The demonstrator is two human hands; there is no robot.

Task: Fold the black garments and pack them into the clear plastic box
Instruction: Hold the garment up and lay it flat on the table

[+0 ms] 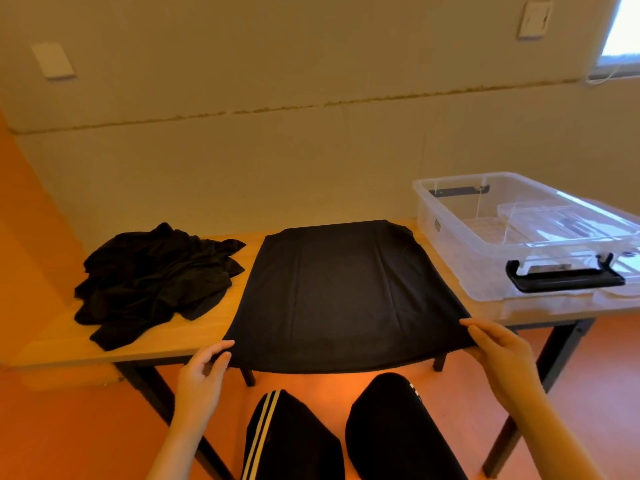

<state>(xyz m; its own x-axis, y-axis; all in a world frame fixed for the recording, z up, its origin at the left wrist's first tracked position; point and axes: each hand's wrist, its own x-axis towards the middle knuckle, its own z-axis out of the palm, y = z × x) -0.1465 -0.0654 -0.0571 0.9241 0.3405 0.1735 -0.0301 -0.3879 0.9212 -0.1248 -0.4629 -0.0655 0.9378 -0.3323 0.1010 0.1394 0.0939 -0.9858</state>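
A black garment (346, 292) lies spread flat in the middle of the wooden table (166, 337), its near hem hanging over the front edge. My left hand (204, 368) pinches the hem's near left corner. My right hand (498, 348) pinches the near right corner. A crumpled pile of black garments (156, 275) sits on the table's left part. The clear plastic box (519, 233) stands open on the right, with black handles and a clear inner tray; no garment is inside it.
The table stands against a beige wall, with orange floor below. My knees in black trousers (391, 431) are under the front edge. The box's near handle (564, 277) sticks out toward the table's front right corner.
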